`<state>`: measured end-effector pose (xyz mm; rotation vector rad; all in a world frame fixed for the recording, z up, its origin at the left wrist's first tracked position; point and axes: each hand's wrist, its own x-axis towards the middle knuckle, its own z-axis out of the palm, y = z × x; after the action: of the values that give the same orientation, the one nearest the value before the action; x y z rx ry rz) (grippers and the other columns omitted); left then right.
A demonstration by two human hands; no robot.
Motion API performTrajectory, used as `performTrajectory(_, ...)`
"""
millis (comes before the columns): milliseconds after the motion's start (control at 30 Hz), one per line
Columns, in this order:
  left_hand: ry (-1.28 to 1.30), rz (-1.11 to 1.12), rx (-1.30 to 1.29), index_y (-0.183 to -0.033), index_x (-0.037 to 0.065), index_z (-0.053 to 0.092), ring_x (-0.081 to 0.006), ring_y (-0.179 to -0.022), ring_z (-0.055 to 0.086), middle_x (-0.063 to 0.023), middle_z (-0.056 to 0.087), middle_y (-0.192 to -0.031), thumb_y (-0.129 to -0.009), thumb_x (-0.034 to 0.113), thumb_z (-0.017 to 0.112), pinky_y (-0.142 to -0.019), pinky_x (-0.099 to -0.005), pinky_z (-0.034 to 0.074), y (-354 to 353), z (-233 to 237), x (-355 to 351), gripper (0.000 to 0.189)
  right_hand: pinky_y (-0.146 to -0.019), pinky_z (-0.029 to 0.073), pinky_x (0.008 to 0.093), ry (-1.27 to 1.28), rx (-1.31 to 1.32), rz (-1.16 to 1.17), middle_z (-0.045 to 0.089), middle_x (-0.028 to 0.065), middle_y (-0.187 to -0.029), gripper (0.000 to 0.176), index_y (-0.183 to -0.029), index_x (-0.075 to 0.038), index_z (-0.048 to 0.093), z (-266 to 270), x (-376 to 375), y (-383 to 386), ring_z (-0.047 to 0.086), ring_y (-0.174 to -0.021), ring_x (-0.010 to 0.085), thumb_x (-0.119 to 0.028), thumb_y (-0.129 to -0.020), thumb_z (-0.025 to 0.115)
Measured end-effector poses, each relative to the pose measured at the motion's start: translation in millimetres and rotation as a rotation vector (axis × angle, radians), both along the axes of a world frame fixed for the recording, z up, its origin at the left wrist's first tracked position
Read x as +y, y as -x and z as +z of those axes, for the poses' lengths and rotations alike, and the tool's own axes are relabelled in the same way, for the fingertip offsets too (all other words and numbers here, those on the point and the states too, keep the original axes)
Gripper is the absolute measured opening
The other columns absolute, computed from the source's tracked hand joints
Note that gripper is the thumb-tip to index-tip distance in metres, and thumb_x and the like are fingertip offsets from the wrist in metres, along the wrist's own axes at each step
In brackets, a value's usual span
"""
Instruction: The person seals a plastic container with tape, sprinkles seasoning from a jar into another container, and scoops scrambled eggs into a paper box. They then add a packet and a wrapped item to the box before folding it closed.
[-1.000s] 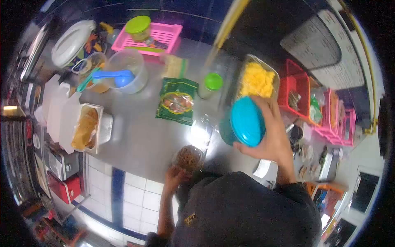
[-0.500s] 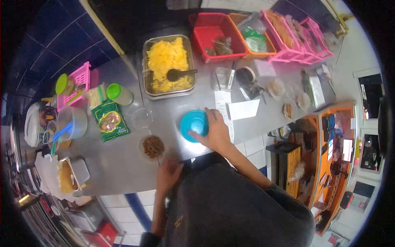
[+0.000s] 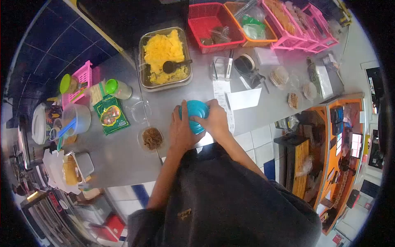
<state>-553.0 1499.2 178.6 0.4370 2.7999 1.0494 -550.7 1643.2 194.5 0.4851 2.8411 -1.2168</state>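
Observation:
A round teal container (image 3: pixel 195 110) with ringed edges stands near the front edge of the steel table. On its left side my left hand (image 3: pixel 181 129) is wrapped, fingers pointing away from me. My right hand (image 3: pixel 215 122) grips the opposite side, its thumb lying across the near part. Left of my hands sits a clear tub of brown shreds (image 3: pixel 152 138). Beyond them a metal tray (image 3: pixel 144 84) holds yellow shreds and a black scoop (image 3: pixel 175 66). Just right of the container lie a long printed receipt (image 3: pixel 222 88) and a white card (image 3: pixel 244 99).
To the left are a green packet (image 3: pixel 111 115), a green-lidded jar (image 3: pixel 119 89) and a clear tub with a blue handle (image 3: pixel 78 119). Red (image 3: pixel 218 45), orange (image 3: pixel 263 42) and pink baskets (image 3: pixel 288 43) line the back right. An open white box (image 3: pixel 61 171) stands front left.
My left hand has come up from the table's edge and closed around the left side of the teal container. My right hand stays on its right side.

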Motion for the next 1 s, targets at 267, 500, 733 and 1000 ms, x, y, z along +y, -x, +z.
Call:
performTrajectory(267,-0.101,-0.033,0.08,-0.15,0.001,0.026,-0.0474,-0.122,0.044,-0.029,0.042,-0.135,-0.057,0.03,0.087,-0.102,-0.0519,0.041,1.0,1.8,-0.9,0.115,-0.083,0.051,0.0489,0.069,0.198,0.095,0.062,0.0311,-0.103,0.057,-0.108,0.005,0.053,5.5,0.7,-7.7,0.063,-0.098,0.046,-0.034,-0.077,0.081)
performTrajectory(500,-0.674,0.339,-0.437,-0.143,-0.003,0.039,-0.036,-0.122,0.052,-0.0188,0.054,-0.131,-0.084,0.031,0.076,-0.101,-0.049,0.043,33.8,-31.9,-57.2,0.077,-0.08,0.052,0.0433,0.118,0.298,-0.058,0.066,0.0216,-0.101,0.029,-0.104,0.0,0.063,1.2,40.6,-13.3,0.065,-0.093,0.0382,-0.029,-0.097,0.06)
performTrajectory(733,-0.822,0.452,-0.752,-0.137,-0.002,0.046,-0.0216,-0.099,0.065,-0.0124,0.065,-0.114,-0.095,0.019,0.064,-0.083,-0.0323,0.052,42.3,-72.7,-71.8,0.05,-0.075,0.054,0.0406,0.001,0.166,0.122,0.068,0.0169,-0.097,0.02,-0.1,-0.002,0.066,4.9,56.8,-9.1,0.068,-0.085,0.0313,-0.019,-0.09,0.066)
performTrajectory(1000,-0.326,0.485,-0.278,-0.131,-0.005,0.048,-0.021,-0.09,0.069,-0.0143,0.067,-0.106,-0.095,0.009,0.061,-0.076,-0.0317,0.058,2.8,-70.8,-84.9,0.04,-0.067,0.052,0.0455,-0.22,0.131,0.056,0.069,0.0177,-0.083,0.014,-0.091,-0.006,0.07,-16.0,97.9,13.3,0.067,-0.076,0.0371,-0.016,-0.09,0.06)
